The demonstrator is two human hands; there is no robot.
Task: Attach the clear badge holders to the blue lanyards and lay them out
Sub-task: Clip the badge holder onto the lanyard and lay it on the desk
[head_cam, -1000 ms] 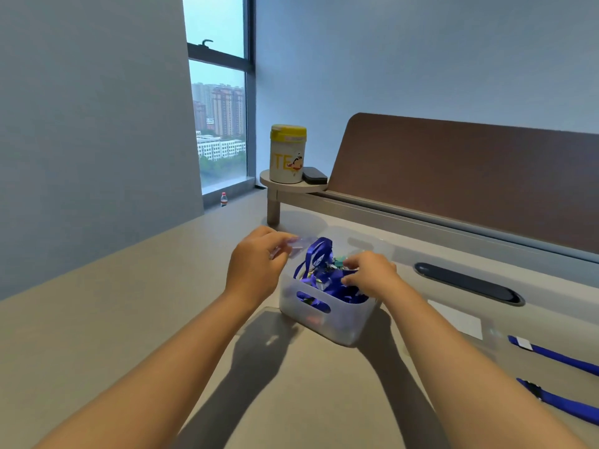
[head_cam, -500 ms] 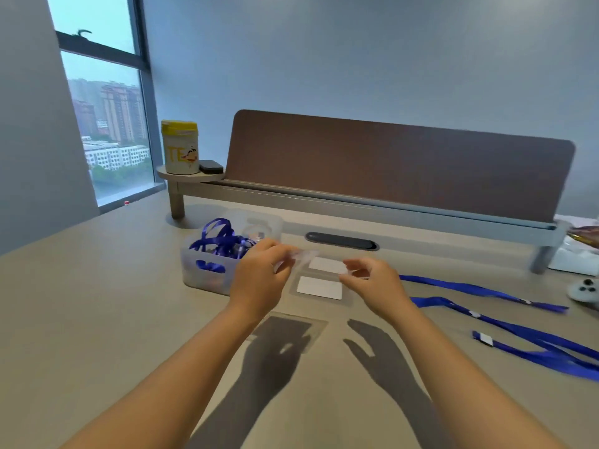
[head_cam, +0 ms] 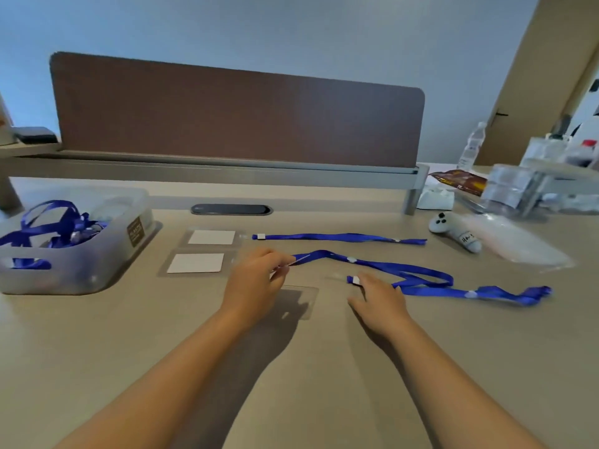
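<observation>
**Third holder set down, lanyard end reached for**

The left hand (head_cam: 254,283) was held just above the table (head_cam: 97,351), its fingers (head_cam: 281,274) pinched closed on what appeared to be the thin clear strap at the end of a lanyard, or the tab of a holder; which of the two could not be told. An empty clear badge holder (head_cam: 301,303) was seen lying flat on the table at 4 o'clock from that hand, partly in its shadow, presumably set there so that its slot lay close to the lanyard ends.

The right hand (head_cam: 377,298) was laid low over the table, fingers loosely spread and not gripping, with the fingertips touching the white-tabbed end of the nearest blue lanyard (head_cam: 421,280). It was judged that this end was being steadied or picked out for threading.

Two carded badge holders (head_cam: 197,263) were placed side by side at 10 o'clock from the left hand, each in line with a lanyard to its right; the far lanyard (head_cam: 340,237) was stretched out straight, its end just beside its holder. A bin (head_cam: 77,267) of spare lanyards stood at 9 o'clock, within reach. Attachment at the near pair was judged not yet complete.
</observation>
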